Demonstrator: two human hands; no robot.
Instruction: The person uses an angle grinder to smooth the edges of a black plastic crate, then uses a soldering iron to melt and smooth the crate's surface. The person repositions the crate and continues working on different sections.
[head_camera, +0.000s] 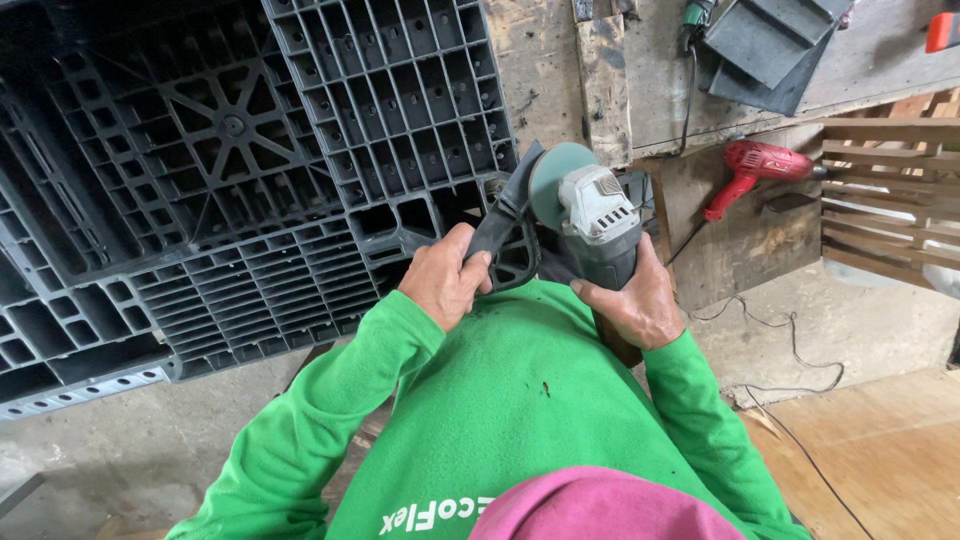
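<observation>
While gripped, grinder (597, 225) between hands.

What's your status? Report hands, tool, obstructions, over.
Left hand gripping black guard piece beside disc. Right hand clamped on angle grinder body. Black plastic pallet close ahead; red drill off right.

- The pallet (230, 170) fills the left, leaning up far of the person.
- The angle grinder (590, 220) sits at the pallet's right edge.
- The drill (755, 165) hangs far right.
- A cable (790, 360) lies on the floor (860, 320) below the drill.
</observation>
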